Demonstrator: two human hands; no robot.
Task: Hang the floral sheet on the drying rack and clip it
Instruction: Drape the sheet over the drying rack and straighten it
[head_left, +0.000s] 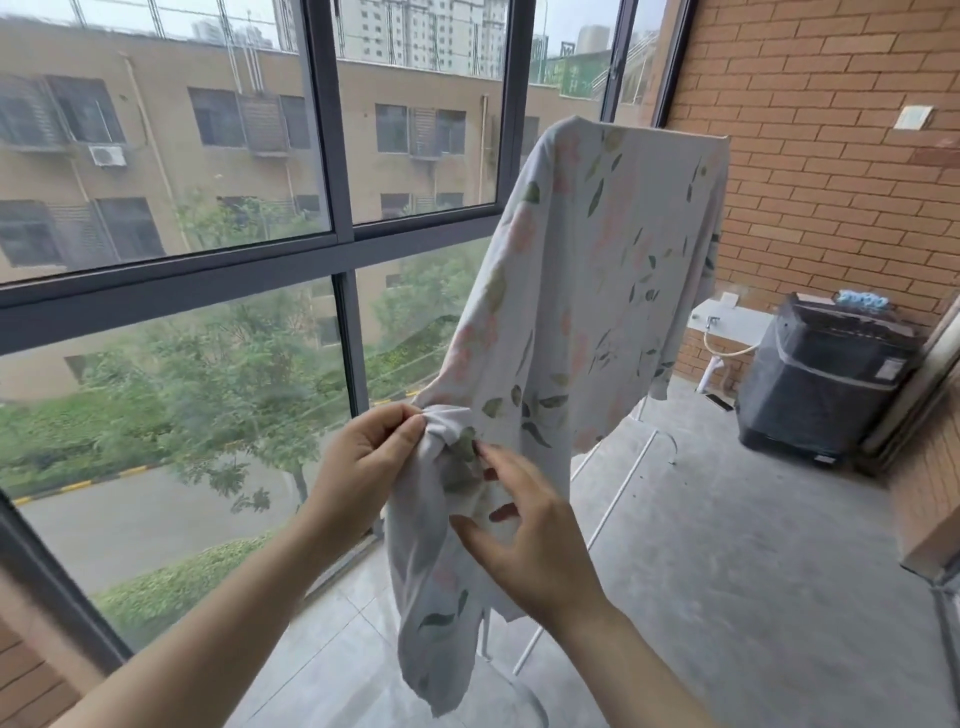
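While the floral sheet (597, 270) is hanging draped over the top bar of the drying rack (616, 499) at the far right, its lower end is trailing down toward you and bunching between your hands. Your left hand (371, 457) is pinching a gathered fold of the sheet's edge, its grip tight, with thumb and fingertips curled on the cloth. Your right hand (535, 545) is lying just right of it against the hanging fabric, fingers spread and half bent. The thumb is pressing on the cloth, but blur is keeping me from telling whether this grip is holding the fabric or only touching it. Below your hands the sheet's tail is dangling free above the floor (727, 571). The rack's white legs are showing beneath the sheet, slanting down toward you. A large window (332, 156) is filling the left, a brick wall (831, 156) is running along the far right, and a dark covered appliance (821, 395) is sitting against it beside a small sink (727, 314).
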